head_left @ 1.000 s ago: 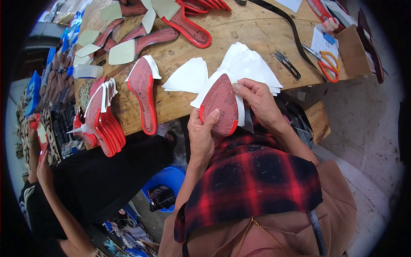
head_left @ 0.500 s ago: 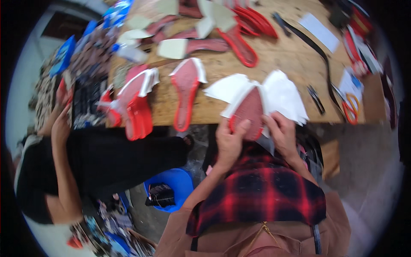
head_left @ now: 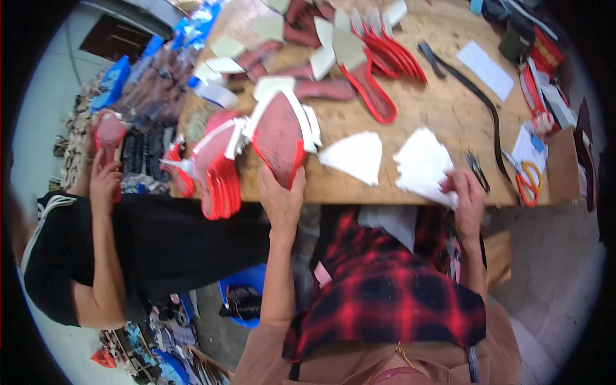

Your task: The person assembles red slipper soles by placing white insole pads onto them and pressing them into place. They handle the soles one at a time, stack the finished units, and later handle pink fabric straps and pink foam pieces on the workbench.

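Over the front of the wooden table [head_left: 410, 70], a red-rimmed insole [head_left: 277, 131], white edging round its pointed far end. Gripped at the near end in the left hand [head_left: 281, 202], thumb to the right and the other fingers partly hidden, probably to leave the white edging untouched. Just beside it, more white edging, perhaps from another piece below; contact between the two impossible to tell. To the right, one white sheet [head_left: 353, 157] lying flat, then a white stack [head_left: 420, 160], both near the table's front edge, likely for easy reach. At the stack's lower right corner, the right hand [head_left: 467, 196], fingers half bent; pinching or merely resting, impossible to tell. To the left, a row of insoles [head_left: 220, 186] overlapping closely, presumably to save room. Farther back, loose insoles with pale pads, seemingly out of the working space. Towards the right side, snips [head_left: 477, 170], a black strap [head_left: 471, 83] and orange-handled scissors [head_left: 529, 183], apparently aside but within reach. Beyond the table's left end, another insole [head_left: 110, 131] in a co-worker's hand [head_left: 106, 179].
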Motion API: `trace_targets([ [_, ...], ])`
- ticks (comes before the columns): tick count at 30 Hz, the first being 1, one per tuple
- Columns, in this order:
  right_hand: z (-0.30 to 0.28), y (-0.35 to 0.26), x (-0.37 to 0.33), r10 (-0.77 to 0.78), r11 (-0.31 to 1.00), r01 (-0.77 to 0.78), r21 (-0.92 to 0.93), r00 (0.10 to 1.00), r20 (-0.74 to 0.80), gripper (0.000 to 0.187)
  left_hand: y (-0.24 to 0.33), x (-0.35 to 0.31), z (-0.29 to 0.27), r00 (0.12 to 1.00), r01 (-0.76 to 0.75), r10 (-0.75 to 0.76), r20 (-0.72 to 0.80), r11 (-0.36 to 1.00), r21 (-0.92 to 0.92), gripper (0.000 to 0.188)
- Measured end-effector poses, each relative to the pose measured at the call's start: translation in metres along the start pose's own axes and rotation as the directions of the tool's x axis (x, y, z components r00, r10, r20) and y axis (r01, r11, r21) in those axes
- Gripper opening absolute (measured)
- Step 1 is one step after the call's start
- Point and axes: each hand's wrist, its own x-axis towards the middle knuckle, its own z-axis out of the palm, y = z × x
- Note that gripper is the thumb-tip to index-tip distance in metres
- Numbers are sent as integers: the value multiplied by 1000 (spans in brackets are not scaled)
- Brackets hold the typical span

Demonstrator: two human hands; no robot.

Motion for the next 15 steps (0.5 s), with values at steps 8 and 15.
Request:
trace_targets([
  [8, -33, 6, 3, 28, 988, -44, -148, 993, -111, 27, -50, 7, 18, 967, 98, -81, 242, 994, -57, 63],
  [15, -5, 1, 44, -244, 923, 246, -297, 969, 46, 23, -58, 10, -1, 967, 79, -106, 231, 989, 123, 69],
])
